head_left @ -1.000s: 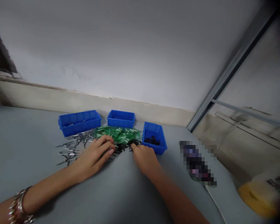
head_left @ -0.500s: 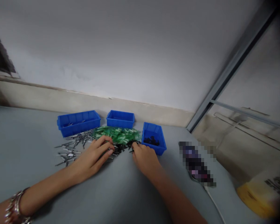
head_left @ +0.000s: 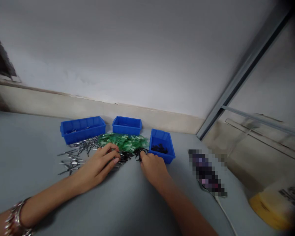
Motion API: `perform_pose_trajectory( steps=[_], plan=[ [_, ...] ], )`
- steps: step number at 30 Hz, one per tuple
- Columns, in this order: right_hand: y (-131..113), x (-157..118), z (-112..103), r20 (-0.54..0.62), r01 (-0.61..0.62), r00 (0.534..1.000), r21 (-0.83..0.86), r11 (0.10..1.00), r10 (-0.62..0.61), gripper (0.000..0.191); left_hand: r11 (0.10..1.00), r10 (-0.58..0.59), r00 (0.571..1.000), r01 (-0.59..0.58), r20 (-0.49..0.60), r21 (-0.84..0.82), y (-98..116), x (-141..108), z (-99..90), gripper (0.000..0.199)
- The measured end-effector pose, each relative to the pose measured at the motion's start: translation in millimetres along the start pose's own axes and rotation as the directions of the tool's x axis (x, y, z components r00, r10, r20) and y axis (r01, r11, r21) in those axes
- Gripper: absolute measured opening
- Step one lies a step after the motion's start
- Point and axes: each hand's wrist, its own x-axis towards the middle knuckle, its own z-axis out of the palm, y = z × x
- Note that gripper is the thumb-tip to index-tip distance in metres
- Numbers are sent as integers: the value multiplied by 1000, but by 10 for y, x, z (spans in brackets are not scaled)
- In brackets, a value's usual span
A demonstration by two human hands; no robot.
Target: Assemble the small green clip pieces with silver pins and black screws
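My left hand (head_left: 98,165) rests on the edge of the pile, its fingers loosely bent and apart, with no object visible in them. Around it lie silvery metal pins (head_left: 87,146), some with dark ends. Behind the fingers spreads a heap of small green plastic pieces (head_left: 124,141). My right hand (head_left: 153,168) has its fingers together at the small black parts (head_left: 138,152), just in front of the right blue bin (head_left: 170,157). Its fingertips pinch at these black parts, partly hidden by the hand itself. More black pieces (head_left: 159,148) lie inside that bin.
A long blue bin (head_left: 82,134) with a few pins stands at the left, and another blue bin (head_left: 126,130) behind the green heap. To the right are a blurred-out phone-like object (head_left: 207,172) and a white cable (head_left: 225,211). A wall (head_left: 137,109) closes off the back.
My right hand has shifted very slightly to the right at the black parts. My left hand and the bins stay where they were.
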Motion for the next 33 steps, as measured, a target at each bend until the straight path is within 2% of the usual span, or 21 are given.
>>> perform_pose_trajectory(
  steps=[10, 16, 33],
  plan=[
    [-14, -10, -55, 22, -2, 1000, 6, 1000, 2, 21, 999, -1, 998, -1, -57, -40, 1, -10, 40, 25],
    [-20, 9, -12, -4, 20, 1000, 4, 1000, -20, 22, 1000, -1, 998, -1, -67, -28, 8, -12, 43, 25],
    [-33, -8, -45, 9, 15, 1000, 5, 1000, -15, 20, 1000, 1, 999, -1, -36, -21, -4, -6, 43, 23]
  ],
)
